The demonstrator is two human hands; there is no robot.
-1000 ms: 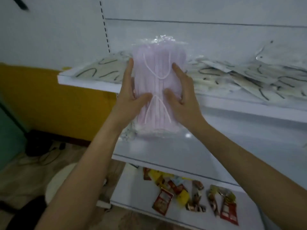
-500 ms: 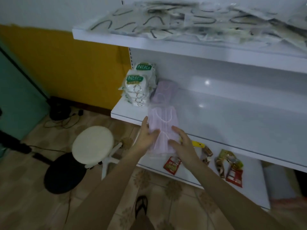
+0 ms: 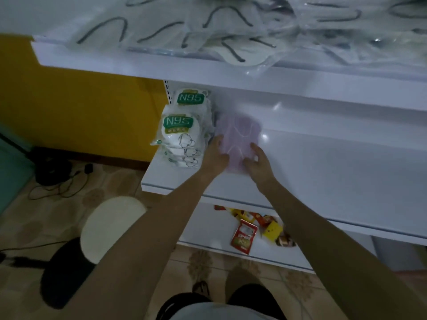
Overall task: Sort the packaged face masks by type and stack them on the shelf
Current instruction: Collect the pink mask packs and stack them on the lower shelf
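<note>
- I see the lilac mask pack [image 3: 239,130] lying flat on the middle shelf [image 3: 335,162]. It is just right of the N95 mask packs [image 3: 182,135], so close that I cannot tell whether they touch.
- My left hand [image 3: 216,155] grasps the pack's near left edge, fingers along its side and thumb on top. My right hand [image 3: 258,163] clasps the near right corner, fingers curled onto the wrapper. Neither hand has let go.
- I judge the two-sided hold suits a soft pack in slippery film, since a hand on each flank sets it down square.
- The spot beside the N95 pile fits the sorting. Each type gets its own pile at the shelf's left end, and the bare stretch to the right is free for other kinds.
- The far end of the pack looks paler, as if something lilac lay under or behind it. The view is too dim and blurred to say whether that is a second pack.
- The top shelf [image 3: 208,70] carries a loose heap of clear-bagged masks [image 3: 231,26] with dark ear loops, unsorted, so I reckon much of the job is left.
- Next I would open both hands and draw them back gently. Otherwise the film may drag the pack askew or nudge the N95 pile, which sits near the shelf's left end.
- The snack sachets [image 3: 245,236] on the bottom shelf [image 3: 208,229] and the stool [image 3: 111,227] on the floor play no part.
</note>
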